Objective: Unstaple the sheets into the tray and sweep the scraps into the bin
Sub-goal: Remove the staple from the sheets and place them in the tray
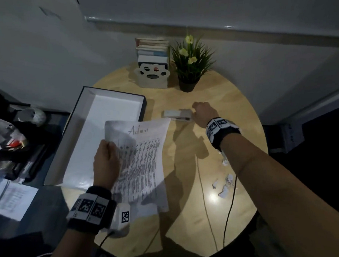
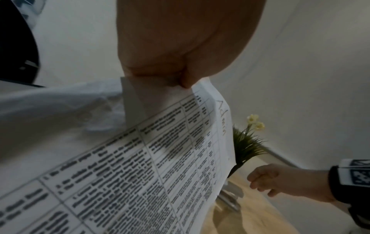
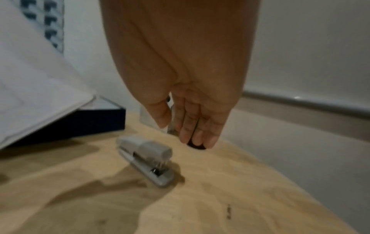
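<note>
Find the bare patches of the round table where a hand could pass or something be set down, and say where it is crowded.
Free: the wood between the printed sheets and the paper scraps, crossed only by thin cables, and the near edge. Also the far right, beyond the right hand. Crowded: the tray fills the left; book holder, plant and stapler occupy the back.

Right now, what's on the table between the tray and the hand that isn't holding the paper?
The grey stapler lies between the tray and the right hand, shown in the head view.

Small home-office corner: round wooden table (image 1: 215, 103), book holder (image 1: 152, 74), potted plant (image 1: 191, 58).
</note>
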